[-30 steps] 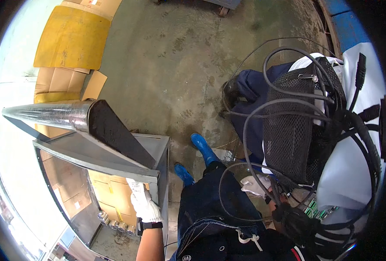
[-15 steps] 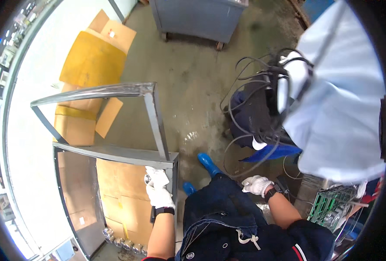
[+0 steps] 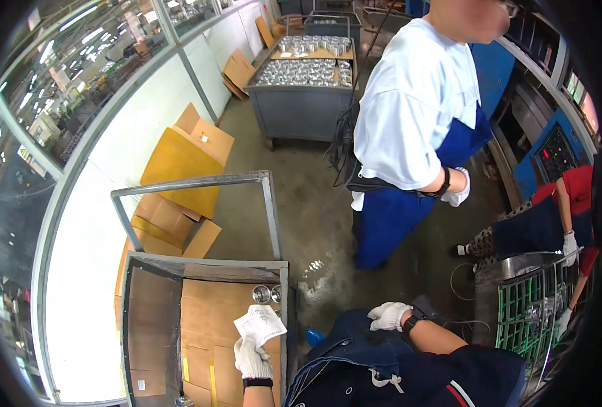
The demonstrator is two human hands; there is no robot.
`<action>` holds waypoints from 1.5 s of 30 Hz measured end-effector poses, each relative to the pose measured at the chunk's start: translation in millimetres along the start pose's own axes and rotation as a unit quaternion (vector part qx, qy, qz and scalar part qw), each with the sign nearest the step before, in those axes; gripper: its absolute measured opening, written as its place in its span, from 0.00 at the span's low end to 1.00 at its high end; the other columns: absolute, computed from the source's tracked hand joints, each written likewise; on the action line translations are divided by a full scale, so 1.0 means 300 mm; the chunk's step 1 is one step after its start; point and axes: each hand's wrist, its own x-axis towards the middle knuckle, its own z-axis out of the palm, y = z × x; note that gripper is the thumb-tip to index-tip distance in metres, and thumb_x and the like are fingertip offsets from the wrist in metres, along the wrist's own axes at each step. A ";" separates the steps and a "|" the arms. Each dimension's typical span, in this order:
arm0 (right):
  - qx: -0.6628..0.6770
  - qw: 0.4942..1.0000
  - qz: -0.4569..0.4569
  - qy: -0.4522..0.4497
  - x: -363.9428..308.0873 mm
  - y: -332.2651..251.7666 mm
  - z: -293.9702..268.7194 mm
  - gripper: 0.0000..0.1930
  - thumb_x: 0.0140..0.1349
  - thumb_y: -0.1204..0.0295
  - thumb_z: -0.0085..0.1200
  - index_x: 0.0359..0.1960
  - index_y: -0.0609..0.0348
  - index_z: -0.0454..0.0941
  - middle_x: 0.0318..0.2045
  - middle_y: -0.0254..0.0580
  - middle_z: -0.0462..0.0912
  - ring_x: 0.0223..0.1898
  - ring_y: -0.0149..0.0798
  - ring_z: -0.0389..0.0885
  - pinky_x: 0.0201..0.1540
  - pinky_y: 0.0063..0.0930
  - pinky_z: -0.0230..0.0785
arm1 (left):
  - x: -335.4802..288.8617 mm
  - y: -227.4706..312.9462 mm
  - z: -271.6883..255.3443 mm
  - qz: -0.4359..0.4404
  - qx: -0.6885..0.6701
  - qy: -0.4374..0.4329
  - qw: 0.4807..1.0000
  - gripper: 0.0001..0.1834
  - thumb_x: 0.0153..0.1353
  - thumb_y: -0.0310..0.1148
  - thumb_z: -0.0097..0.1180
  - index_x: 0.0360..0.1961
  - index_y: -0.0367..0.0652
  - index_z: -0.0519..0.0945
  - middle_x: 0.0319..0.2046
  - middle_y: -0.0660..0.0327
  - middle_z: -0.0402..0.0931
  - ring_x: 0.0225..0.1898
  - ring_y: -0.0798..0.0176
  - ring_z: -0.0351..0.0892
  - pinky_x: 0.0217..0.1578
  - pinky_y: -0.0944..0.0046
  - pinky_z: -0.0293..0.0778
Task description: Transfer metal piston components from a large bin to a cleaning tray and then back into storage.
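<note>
My left hand, in a white knit glove, pinches a white paper slip with markings on it. It hovers over a grey metal cart lined with brown cardboard. Two shiny round metal pieces, a left one and a right one, sit in the cart's far right corner, just beyond the slip. My right hand, also gloved, hangs before my dark apron with loosely bent fingers and nothing visible in it.
A co-worker in a pale blue shirt and blue apron stands ahead to the right. Another person's red sleeve shows beside a green wire rack. Farther off stands a cart of metal pieces. Folded cardboard leans along the left wall.
The view has tilted up. My left hand has drawn away from a metal piece at the cart's right side, keeping the slip. The co-worker in pale blue appears farther off, now upright.
</note>
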 end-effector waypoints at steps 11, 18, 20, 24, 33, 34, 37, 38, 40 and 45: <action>-0.005 0.994 -0.104 0.019 -0.201 0.061 -0.107 0.33 0.58 0.48 0.55 0.65 0.46 0.72 0.55 0.49 0.81 0.54 0.47 0.81 0.56 0.37 0.72 | -0.398 -0.324 0.036 -0.009 0.082 -0.057 0.995 0.16 0.64 0.34 0.52 0.49 0.37 0.73 0.17 0.59 0.74 0.09 0.66 0.67 0.09 0.65 0.65; 0.231 0.956 -0.136 -0.118 -0.280 0.242 -0.010 0.39 0.58 0.57 0.63 0.68 0.64 0.65 0.53 0.50 0.82 0.48 0.41 0.84 0.55 0.28 0.74 | -0.636 -0.393 0.124 0.034 0.104 -0.150 0.983 0.21 0.65 0.35 0.52 0.53 0.29 0.73 0.21 0.59 0.75 0.13 0.67 0.71 0.14 0.68 0.71; 0.385 0.881 -0.192 -0.197 -0.252 0.274 0.031 0.40 0.60 0.64 0.62 0.70 0.67 0.59 0.55 0.56 0.79 0.51 0.42 0.82 0.56 0.31 0.73 | -0.663 -0.395 0.111 0.042 0.097 -0.155 0.982 0.20 0.65 0.34 0.52 0.53 0.29 0.73 0.25 0.59 0.76 0.14 0.68 0.72 0.14 0.68 0.72; 0.484 0.726 -0.300 -0.385 -0.240 0.129 0.022 0.42 0.64 0.66 0.56 0.74 0.64 0.45 0.56 0.65 0.75 0.56 0.51 0.79 0.60 0.44 0.71 | -0.765 -0.382 0.006 0.033 0.062 -0.080 0.994 0.20 0.67 0.33 0.51 0.55 0.31 0.73 0.26 0.59 0.77 0.15 0.68 0.74 0.15 0.68 0.73; 0.337 0.769 -0.244 -0.486 -0.354 -0.300 0.159 0.36 0.62 0.69 0.55 0.71 0.62 0.55 0.57 0.59 0.75 0.52 0.51 0.81 0.53 0.46 0.77 | -0.761 -0.653 -0.276 0.101 -0.091 0.038 0.990 0.18 0.69 0.33 0.51 0.57 0.37 0.73 0.33 0.60 0.79 0.21 0.72 0.75 0.16 0.71 0.72; 0.304 0.789 -0.234 -0.481 -0.340 -0.330 0.187 0.31 0.63 0.71 0.52 0.69 0.63 0.60 0.56 0.54 0.77 0.51 0.47 0.82 0.51 0.40 0.78 | -0.823 -0.607 -0.313 0.085 -0.113 0.028 0.990 0.17 0.70 0.35 0.51 0.56 0.38 0.74 0.32 0.61 0.79 0.20 0.72 0.75 0.17 0.71 0.72; 0.171 0.874 -0.186 -0.416 -0.402 -0.470 0.348 0.22 0.61 0.80 0.55 0.58 0.72 0.71 0.49 0.51 0.82 0.48 0.42 0.83 0.48 0.35 0.79 | -0.938 -0.650 -0.475 0.086 -0.148 0.068 0.983 0.18 0.72 0.39 0.51 0.56 0.38 0.74 0.30 0.63 0.79 0.20 0.73 0.75 0.20 0.70 0.74; 0.149 0.870 -0.192 -0.430 -0.409 -0.502 0.412 0.22 0.61 0.80 0.55 0.58 0.72 0.71 0.49 0.51 0.82 0.48 0.42 0.83 0.48 0.35 0.79 | -0.922 -0.711 -0.508 0.123 -0.193 0.115 0.967 0.19 0.72 0.40 0.50 0.56 0.38 0.74 0.28 0.63 0.79 0.19 0.72 0.75 0.18 0.70 0.74; 0.177 0.845 -0.177 -0.472 -0.413 -0.574 0.527 0.17 0.59 0.81 0.58 0.51 0.73 0.77 0.45 0.50 0.85 0.43 0.41 0.85 0.45 0.33 0.80 | -0.974 -0.738 -0.619 0.076 -0.207 0.123 0.968 0.18 0.72 0.39 0.50 0.56 0.39 0.74 0.26 0.63 0.78 0.18 0.71 0.75 0.17 0.69 0.73; 0.065 0.852 -0.201 -0.479 -0.483 -0.711 0.835 0.14 0.58 0.81 0.59 0.47 0.72 0.80 0.43 0.48 0.86 0.39 0.38 0.86 0.43 0.29 0.79 | -1.054 -0.914 -0.884 0.041 -0.322 0.174 0.930 0.19 0.69 0.38 0.54 0.56 0.38 0.74 0.22 0.63 0.76 0.15 0.69 0.74 0.15 0.66 0.73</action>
